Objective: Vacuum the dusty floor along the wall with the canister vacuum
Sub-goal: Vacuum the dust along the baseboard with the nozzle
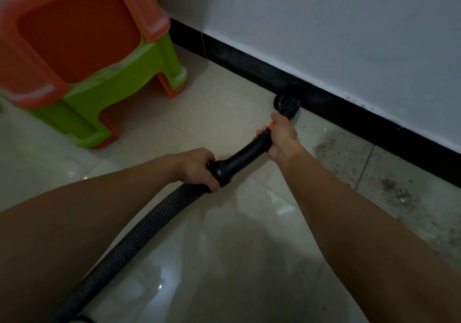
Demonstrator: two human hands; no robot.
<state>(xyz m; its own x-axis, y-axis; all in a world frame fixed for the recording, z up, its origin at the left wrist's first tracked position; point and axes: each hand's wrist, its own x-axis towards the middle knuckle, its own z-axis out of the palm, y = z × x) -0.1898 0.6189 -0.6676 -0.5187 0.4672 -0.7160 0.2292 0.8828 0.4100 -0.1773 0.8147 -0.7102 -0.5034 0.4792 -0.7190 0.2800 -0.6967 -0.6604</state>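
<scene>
A black vacuum handle tube [243,156] runs from the ribbed grey-black hose [139,227] up to a round black brush nozzle [287,103]. The nozzle sits on the floor tile right against the black skirting board [349,113]. My left hand [198,169] grips the tube's thick rear end where the hose joins. My right hand [280,135] grips the front of the tube, just behind an orange collar. Dark dust and grit [396,188] cover the tiles along the wall to the right of the nozzle. The canister itself is out of view.
Stacked plastic stools, orange over green [82,55], stand at the upper left, close to the wall. The white wall [349,35] runs diagonally from top centre to the right edge. Glossy beige tiles [224,260] fill the foreground.
</scene>
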